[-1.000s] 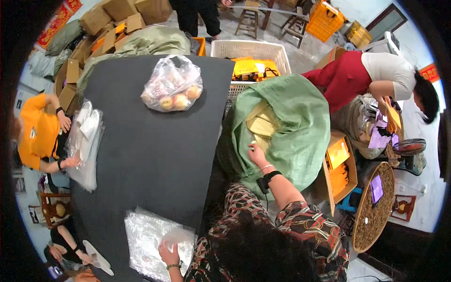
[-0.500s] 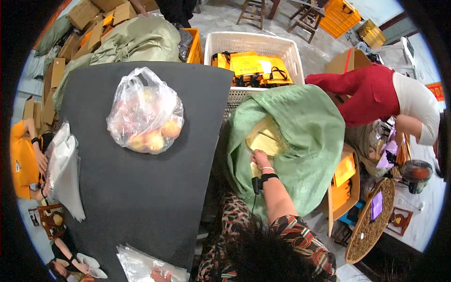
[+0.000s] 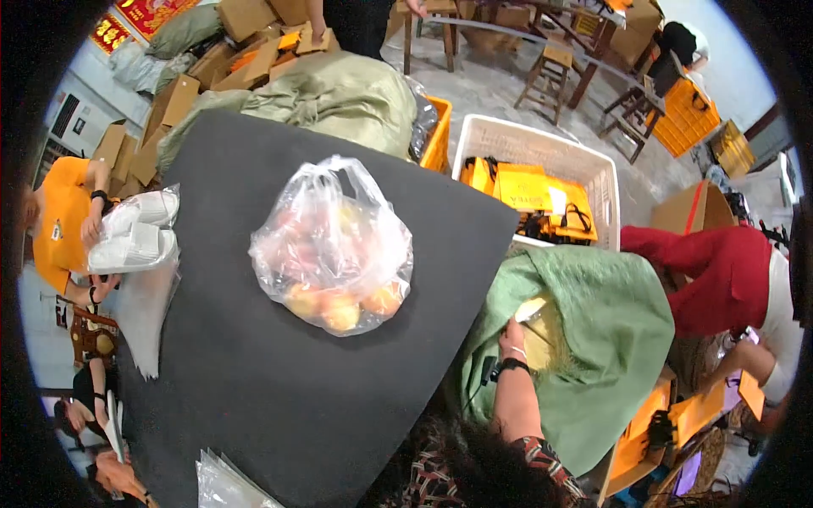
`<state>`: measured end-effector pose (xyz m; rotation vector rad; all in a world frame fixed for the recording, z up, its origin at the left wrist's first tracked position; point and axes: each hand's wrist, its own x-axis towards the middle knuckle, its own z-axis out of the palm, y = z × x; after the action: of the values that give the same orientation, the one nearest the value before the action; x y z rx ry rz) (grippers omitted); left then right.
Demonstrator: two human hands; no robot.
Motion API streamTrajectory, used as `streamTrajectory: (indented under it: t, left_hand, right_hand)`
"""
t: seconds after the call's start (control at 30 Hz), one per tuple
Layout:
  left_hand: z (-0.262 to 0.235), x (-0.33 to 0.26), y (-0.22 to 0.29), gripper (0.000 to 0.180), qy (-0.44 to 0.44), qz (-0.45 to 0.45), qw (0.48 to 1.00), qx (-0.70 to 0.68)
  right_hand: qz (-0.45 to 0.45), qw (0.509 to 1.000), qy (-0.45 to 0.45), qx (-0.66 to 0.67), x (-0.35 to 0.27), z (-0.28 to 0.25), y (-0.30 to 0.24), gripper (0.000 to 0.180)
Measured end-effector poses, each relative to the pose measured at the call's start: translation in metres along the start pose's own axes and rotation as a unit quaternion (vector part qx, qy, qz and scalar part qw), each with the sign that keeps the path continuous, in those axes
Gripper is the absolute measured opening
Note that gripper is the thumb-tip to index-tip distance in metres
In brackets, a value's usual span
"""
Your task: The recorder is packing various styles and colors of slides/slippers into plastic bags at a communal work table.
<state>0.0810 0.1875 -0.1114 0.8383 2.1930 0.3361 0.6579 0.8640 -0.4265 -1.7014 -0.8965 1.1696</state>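
Note:
My right hand reaches into the mouth of a large green woven sack. Its fingers are curled at the edge of a pale yellow flat piece, among more pale yellow material inside; exactly how it is gripped is partly hidden. A dark band with a small black device circles the wrist. My left hand is out of view. A stack of clear plastic bags lies at the near edge of the dark table. Farther up stands a knotted clear bag of round reddish-yellow fruit.
A white basket of orange pouches stands behind the sack. At right, a person in red trousers bends over beside boxes of orange pouches. At left, a person in an orange shirt handles white slippers.
My view has swung left, so the table and sack sit farther right and lower. My left hand, on the plastic bags before, has left the view. My right hand stays in the sack.

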Motion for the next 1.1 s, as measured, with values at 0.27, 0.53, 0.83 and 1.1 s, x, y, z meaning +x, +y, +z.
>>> streamTrajectory:
  t: [0.27, 0.53, 0.83, 1.1]
  left_hand:
    - [-0.017, -0.017, 0.009, 0.032, 0.049, -0.046, 0.996, 0.052]
    - [-0.033, -0.022, 0.062, 0.043, -0.046, -0.102, 0.928, 0.356]
    - [-0.041, -0.038, 0.069, 0.06, 0.037, 0.015, 0.977, 0.21]
    - [-0.078, -0.085, 0.067, 0.06, 0.218, 0.133, 0.967, -0.011]
  right_hand:
    - [0.153, 0.942, 0.021, 0.297, -0.106, -0.009, -0.1, 0.043]
    - [0.14, 0.985, -0.056, 0.083, -0.238, -0.107, -0.211, 0.037]
    - [0.066, 0.979, -0.193, 0.007, -0.349, -0.155, -0.348, 0.036]
    - [-0.134, 0.905, -0.404, -0.019, -0.489, -0.072, -0.5, 0.054]
